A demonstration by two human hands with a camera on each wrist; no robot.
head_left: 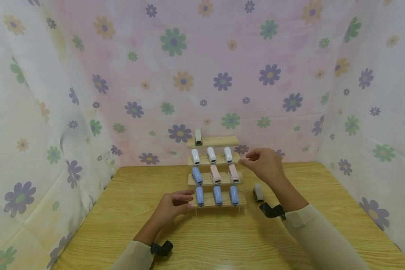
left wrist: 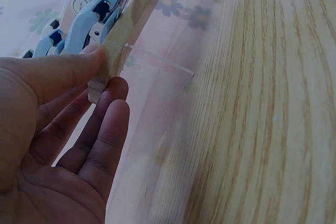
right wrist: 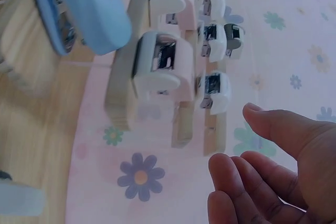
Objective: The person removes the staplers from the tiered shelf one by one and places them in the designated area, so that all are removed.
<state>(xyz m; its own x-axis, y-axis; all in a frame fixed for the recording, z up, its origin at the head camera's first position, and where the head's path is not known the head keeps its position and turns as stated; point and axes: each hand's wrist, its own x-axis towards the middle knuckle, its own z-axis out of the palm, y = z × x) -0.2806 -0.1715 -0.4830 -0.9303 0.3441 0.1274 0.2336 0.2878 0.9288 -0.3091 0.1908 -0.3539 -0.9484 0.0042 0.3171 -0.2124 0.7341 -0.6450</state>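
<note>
A stepped display rack (head_left: 207,200) with several wooden shelves on clear supports stands on the table and carries small staplers. My left hand (head_left: 173,205) grips the left end of its bottom shelf (left wrist: 113,51), thumb on one face and fingers around the other. Off the rack's right side, my right hand (head_left: 264,165) hangs in the air with thumb and fingers apart, holding nothing. Three blue staplers (head_left: 217,195) line the bottom shelf. Above them sit a tilted blue stapler (head_left: 197,175) and two pink staplers (head_left: 215,174). Three white staplers (head_left: 211,154) come higher. One grey-white stapler (head_left: 198,137) occupies the top shelf's left.
A grey stapler (head_left: 258,193) lies on the wooden table (head_left: 138,180) right of the rack, below my right forearm. Flowered cloth (head_left: 202,101) encloses the back and both sides. Each wrist bears a black camera mount (head_left: 162,248).
</note>
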